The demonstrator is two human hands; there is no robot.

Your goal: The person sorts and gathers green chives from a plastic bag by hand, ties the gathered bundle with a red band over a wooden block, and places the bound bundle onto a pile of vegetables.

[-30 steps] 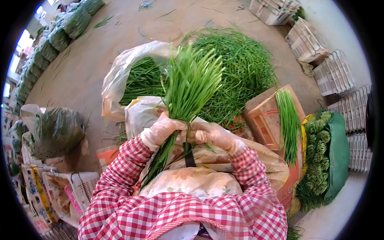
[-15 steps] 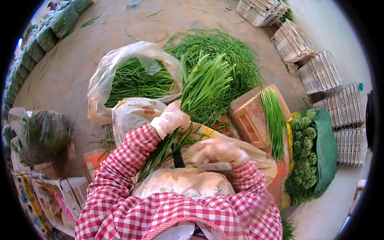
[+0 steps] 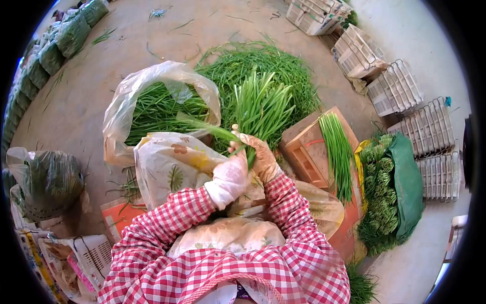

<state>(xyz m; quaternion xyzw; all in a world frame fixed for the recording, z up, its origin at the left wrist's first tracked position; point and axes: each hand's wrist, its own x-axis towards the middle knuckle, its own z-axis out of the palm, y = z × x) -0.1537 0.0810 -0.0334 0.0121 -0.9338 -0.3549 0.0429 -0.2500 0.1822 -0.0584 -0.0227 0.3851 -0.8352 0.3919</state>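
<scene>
A bunch of green chives fans upward, away from my body, its lower part between my two hands. My left hand, in a whitish glove, is closed round the lower part of the bunch. My right hand is closed against the bunch from the right, its fingertips meeting those of the left. A few blades stick out to the left from the fingers. Just beyond lies a large heap of loose chives. Below the hands, a stained plastic cover drapes over my lap.
An open plastic bag of chives stands left of the heap. To the right, a wooden box has a neat chive bundle on it. Beyond are bundled chives under green cloth and white crates. Filled bags line the left.
My right hand has swung up from near my lap to the bunch and closed on it. The bunch is more upright, and some blades now point left. The view has shifted slightly.
</scene>
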